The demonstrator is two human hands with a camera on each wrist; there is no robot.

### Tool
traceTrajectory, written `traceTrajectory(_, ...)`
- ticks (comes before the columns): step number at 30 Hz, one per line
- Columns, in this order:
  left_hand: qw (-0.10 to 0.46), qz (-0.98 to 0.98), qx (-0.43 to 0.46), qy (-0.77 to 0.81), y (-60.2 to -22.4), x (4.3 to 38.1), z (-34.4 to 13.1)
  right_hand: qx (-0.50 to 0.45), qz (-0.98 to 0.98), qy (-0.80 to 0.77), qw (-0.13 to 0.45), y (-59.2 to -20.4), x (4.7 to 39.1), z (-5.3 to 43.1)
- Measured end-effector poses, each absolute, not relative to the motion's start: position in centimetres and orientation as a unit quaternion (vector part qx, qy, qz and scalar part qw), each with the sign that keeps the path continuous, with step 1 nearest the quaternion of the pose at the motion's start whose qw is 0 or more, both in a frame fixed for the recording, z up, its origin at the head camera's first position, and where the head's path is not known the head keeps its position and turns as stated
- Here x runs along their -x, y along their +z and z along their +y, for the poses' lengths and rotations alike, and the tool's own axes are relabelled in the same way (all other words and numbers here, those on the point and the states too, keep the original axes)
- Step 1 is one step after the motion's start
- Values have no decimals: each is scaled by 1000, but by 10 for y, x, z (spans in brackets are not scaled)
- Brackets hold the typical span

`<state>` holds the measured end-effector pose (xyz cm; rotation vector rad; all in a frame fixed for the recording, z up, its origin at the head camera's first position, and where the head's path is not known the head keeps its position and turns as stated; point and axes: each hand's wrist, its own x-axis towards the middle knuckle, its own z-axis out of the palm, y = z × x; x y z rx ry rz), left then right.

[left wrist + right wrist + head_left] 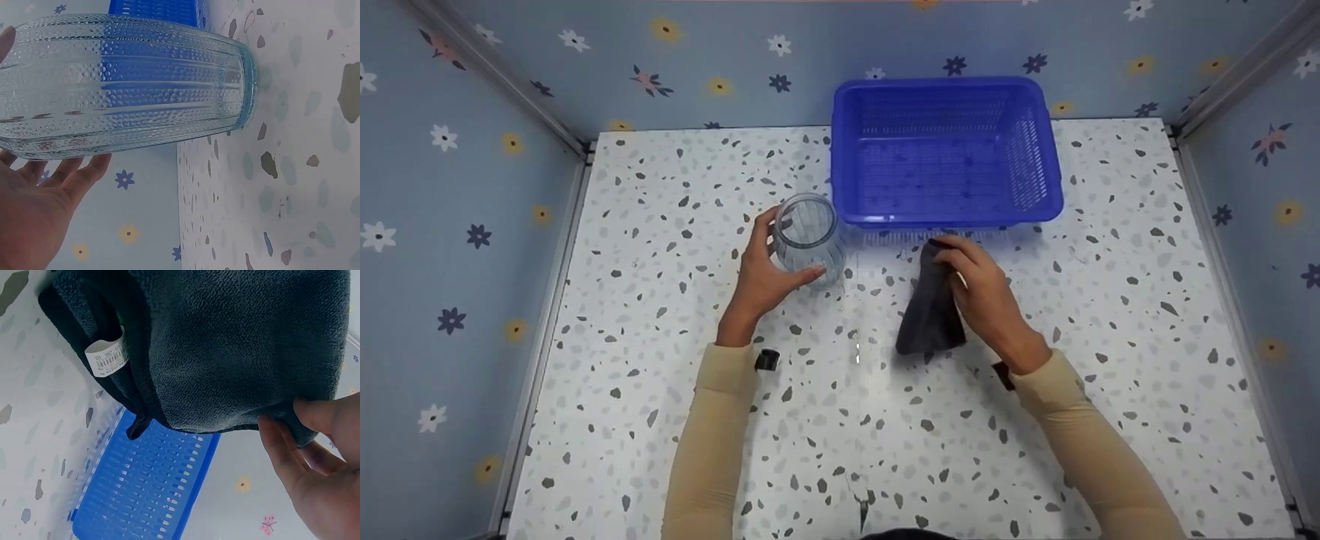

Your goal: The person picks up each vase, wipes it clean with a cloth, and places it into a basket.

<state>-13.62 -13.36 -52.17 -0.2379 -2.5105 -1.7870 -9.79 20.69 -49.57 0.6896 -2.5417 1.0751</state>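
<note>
Place: panelled booth (1260, 247) | floral walls (840, 45) | metal corner framing (491, 67) | speckled tabletop (825, 420)

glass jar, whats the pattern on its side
Lengthwise ribs with small rounded bumps between them; the left wrist view shows the glass jar best.

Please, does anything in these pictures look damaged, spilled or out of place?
One mark stands out: a dark, crack-like line near the front of the speckled tabletop. It looks odd because it is thin and jagged, unlike the surrounding speckles; I cannot tell whether it is real damage. The glass jar shows no visible break.
</note>
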Motion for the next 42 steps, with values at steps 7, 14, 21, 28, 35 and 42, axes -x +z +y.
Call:
traceTrajectory(7,14,-816,90,-571,-522,130,-129,-234,-884,373,157,-492,97,207)
traceTrajectory(14,9,-815,100,-571,-521,123,-122,-221,-882,382,162,-493,94,207)
traceTrajectory(21,3,-810,122,-574,-521,118,-116,-220,-877,391,170,-493,94,207)
traceTrajectory(28,7,-804,144,-577,-522,112,-108,-228,-874,393,173,-491,95,206)
traceTrajectory(35,4,-798,167,-579,-523,107,-97,-220,-878,391,167,-489,93,205)
traceTrajectory(42,2,-791,181,-584,-525,105,-88,-207,-877,400,166,-486,94,204)
